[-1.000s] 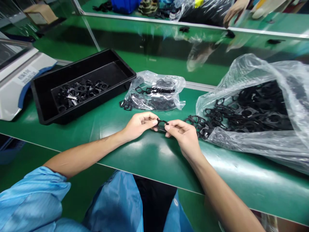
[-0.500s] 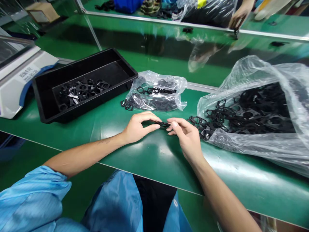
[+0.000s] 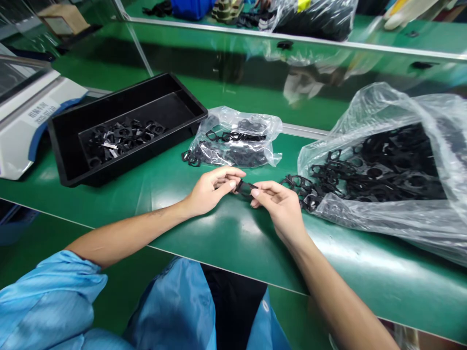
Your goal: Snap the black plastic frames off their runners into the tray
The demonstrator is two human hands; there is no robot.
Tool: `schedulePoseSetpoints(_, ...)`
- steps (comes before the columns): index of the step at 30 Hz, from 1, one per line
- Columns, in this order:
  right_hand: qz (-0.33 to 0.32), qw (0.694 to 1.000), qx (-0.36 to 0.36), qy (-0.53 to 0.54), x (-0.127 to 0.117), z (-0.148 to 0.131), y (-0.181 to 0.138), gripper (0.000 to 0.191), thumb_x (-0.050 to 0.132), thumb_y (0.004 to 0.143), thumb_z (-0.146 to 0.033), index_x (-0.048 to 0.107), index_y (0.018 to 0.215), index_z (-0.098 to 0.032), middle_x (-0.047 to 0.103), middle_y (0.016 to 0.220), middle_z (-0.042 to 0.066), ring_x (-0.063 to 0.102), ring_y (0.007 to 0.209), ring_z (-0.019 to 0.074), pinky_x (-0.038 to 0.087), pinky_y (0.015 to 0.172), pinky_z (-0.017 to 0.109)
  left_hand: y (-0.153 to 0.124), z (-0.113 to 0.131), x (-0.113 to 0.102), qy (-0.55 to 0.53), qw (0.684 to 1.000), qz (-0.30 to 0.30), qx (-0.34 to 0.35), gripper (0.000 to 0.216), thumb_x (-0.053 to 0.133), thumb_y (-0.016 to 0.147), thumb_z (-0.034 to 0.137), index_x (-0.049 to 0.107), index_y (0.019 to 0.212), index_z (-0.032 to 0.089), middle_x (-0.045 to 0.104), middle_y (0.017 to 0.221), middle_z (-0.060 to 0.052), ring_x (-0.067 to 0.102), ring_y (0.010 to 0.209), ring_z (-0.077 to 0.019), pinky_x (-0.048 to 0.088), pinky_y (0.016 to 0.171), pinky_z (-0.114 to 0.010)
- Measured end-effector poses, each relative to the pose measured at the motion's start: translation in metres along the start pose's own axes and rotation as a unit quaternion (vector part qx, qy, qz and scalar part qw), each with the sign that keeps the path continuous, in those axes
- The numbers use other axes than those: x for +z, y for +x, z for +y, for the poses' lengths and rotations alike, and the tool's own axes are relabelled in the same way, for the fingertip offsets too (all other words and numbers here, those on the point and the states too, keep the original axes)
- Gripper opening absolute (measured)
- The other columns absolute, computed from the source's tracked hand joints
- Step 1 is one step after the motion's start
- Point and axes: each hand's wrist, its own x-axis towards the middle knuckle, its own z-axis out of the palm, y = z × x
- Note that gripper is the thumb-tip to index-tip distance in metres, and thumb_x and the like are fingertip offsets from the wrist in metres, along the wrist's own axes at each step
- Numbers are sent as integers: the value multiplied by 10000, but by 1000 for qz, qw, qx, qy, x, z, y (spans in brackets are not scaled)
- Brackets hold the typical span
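Note:
Between my two hands is a small black plastic part (image 3: 245, 188), held above the green table. My left hand (image 3: 213, 188) pinches its left end between thumb and fingers. The right end is gripped by my right hand (image 3: 279, 201), thumb against fingertips. Just beyond them lies a small clear bag (image 3: 239, 153) with black parts in and at its mouth. A large clear bag (image 3: 379, 214) lies to the right, and loose black frame-shaped parts (image 3: 321, 182) spill from its opening near my right hand.
A black tray (image 3: 182, 127) with a heap of black parts (image 3: 124, 136) stands at the back left. Left of it is a white-and-blue machine (image 3: 44, 112). A metal rail (image 3: 302, 131) runs behind the bags. Across the far bench sit a blue bin (image 3: 191, 8) and more bags.
The black part has been turned so more of its flat face shows, and my fingers have shifted on it. The other person's hand at the top right has left the view.

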Motion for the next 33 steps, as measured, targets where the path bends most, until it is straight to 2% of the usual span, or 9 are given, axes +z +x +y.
schedulePoseSetpoints(2, -4, 999, 19, 27, -1, 0, 1, 322, 866, 671, -436, 702, 779, -180, 644, 592, -21, 562, 514, 101, 510, 588, 261, -1, 1, -1, 50, 996, 12, 66, 228, 611, 912, 245, 714, 1104, 179, 713, 1051, -84, 684, 891, -150, 571, 840, -288)
schedulePoseSetpoints(4, -24, 998, 48, 45, -3, 1, 2, 325, 871, 665, -425, 710, 799, -177, 639, 578, -23, 562, 509, 101, 504, 576, 256, -1, 4, -1, 109, 985, 14, 136, 169, 643, 884, 205, 747, 1017, 195, 698, 1123, -92, 671, 985, -173, 565, 902, -327)
schedulePoseSetpoints(6, -44, 995, 69, 49, -3, 1, 3, 326, 861, 676, -421, 721, 841, -177, 639, 582, -24, 569, 511, 105, 506, 570, 257, -2, 6, -1, 147, 973, 10, 179, 97, 681, 861, 194, 764, 912, 202, 705, 1108, -87, 664, 1021, -189, 556, 935, -355)
schedulePoseSetpoints(8, -36, 998, 51, 26, -3, 2, 3, 296, 822, 724, -419, 733, 878, -182, 656, 626, -14, 585, 538, 110, 517, 583, 259, -1, 8, -1, 151, 971, 8, 187, 58, 712, 849, 208, 767, 864, 201, 728, 1032, -77, 676, 968, -184, 560, 906, -346)
schedulePoseSetpoints(11, -12, 998, -27, -49, -1, 3, 1, 215, 759, 788, -394, 752, 873, -197, 708, 810, 30, 636, 668, 131, 548, 647, 269, 0, 6, -1, 119, 983, 10, 140, 64, 736, 842, 242, 770, 857, 190, 746, 879, -58, 682, 824, -162, 565, 813, -305)
schedulePoseSetpoints(14, -52, 992, -59, -97, 0, 5, -1, 188, 777, 767, -362, 760, 870, -207, 714, 927, 46, 666, 779, 158, 568, 694, 273, 0, 3, 0, 71, 995, 24, 66, 124, 748, 832, 299, 765, 851, 177, 745, 831, -51, 677, 762, -153, 565, 746, -280)
schedulePoseSetpoints(18, -42, 990, -74, -109, 1, 8, -3, 208, 790, 768, -399, 757, 838, -206, 704, 864, 39, 678, 769, 169, 583, 716, 286, 1, 1, 2, 22, 999, 38, 9, 234, 802, 766, 376, 736, 811, 157, 728, 807, -37, 673, 746, -146, 574, 733, -267)
schedulePoseSetpoints(23, -18, 988, -82, -127, 2, 11, -3, 259, 779, 785, -459, 764, 795, -200, 719, 829, 49, 687, 726, 179, 596, 734, 312, 3, 0, 1, -33, 996, 8, -83, 335, 843, 699, 443, 741, 777, 133, 741, 747, -37, 693, 695, -153, 596, 715, -280)
schedulePoseSetpoints(33, -22, 993, -46, -102, 0, 7, -4, 258, 801, 758, -439, 748, 746, -186, 733, 728, 39, 684, 652, 179, 583, 674, 308, 7, 3, -3, -135, 972, -42, -186, 372, 921, 597, 402, 787, 809, 126, 783, 786, -70, 738, 735, -186, 623, 779, -337)
